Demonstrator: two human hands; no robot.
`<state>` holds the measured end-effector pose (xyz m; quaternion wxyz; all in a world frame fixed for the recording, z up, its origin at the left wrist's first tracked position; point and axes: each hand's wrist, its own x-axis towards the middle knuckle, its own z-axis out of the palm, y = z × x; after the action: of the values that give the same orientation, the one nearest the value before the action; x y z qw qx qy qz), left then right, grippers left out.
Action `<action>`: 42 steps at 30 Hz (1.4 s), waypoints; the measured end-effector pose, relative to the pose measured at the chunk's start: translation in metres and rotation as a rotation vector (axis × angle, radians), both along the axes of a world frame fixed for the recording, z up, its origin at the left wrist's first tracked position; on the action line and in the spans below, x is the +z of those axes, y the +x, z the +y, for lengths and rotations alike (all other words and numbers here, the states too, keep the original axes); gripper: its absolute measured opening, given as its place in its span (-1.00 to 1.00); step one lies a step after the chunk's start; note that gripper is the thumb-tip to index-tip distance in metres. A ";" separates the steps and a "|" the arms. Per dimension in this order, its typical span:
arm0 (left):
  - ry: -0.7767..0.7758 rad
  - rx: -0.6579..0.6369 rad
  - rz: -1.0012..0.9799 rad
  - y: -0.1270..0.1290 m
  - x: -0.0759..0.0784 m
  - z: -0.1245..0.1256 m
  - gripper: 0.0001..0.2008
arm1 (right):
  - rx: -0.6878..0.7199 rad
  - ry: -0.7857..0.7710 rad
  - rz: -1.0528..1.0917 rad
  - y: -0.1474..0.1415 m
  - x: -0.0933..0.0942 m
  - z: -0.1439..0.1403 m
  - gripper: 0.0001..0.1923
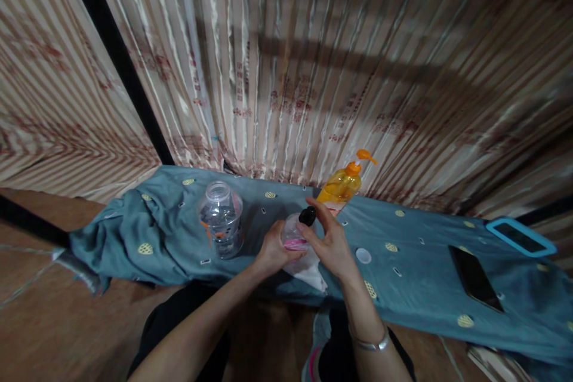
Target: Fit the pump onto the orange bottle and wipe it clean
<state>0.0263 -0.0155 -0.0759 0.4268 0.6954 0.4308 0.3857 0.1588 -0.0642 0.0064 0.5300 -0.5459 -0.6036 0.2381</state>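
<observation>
My left hand (pixel 271 250) grips a small clear bottle with a pink band (pixel 293 235) just above the blue cloth. My right hand (pixel 329 242) pinches the bottle's black cap (pixel 307 215) at the top. A white tissue or wipe (pixel 308 273) hangs below both hands. Behind them stands an orange pump bottle (pixel 342 185), tilted back toward the curtain. A clear wide-mouth plastic jar (pixel 221 218) stands to the left of my hands. A small white disc, perhaps a lid, (pixel 363 255) lies on the cloth to the right.
A blue patterned cloth (pixel 416 262) covers a low surface. A dark phone (pixel 475 277) and a blue-framed device (pixel 519 236) lie at the right. A striped curtain (pixel 290 59) hangs close behind. Brown floor (pixel 54 316) spreads at the left.
</observation>
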 end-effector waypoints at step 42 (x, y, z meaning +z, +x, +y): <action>0.025 0.026 0.089 -0.001 0.008 -0.006 -0.50 | 0.011 0.019 0.021 0.009 0.000 0.000 -0.52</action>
<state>0.0254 -0.0213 -0.0678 0.3934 0.7116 0.4532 0.3654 0.1675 -0.0644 0.0065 0.5402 -0.5350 -0.6034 0.2407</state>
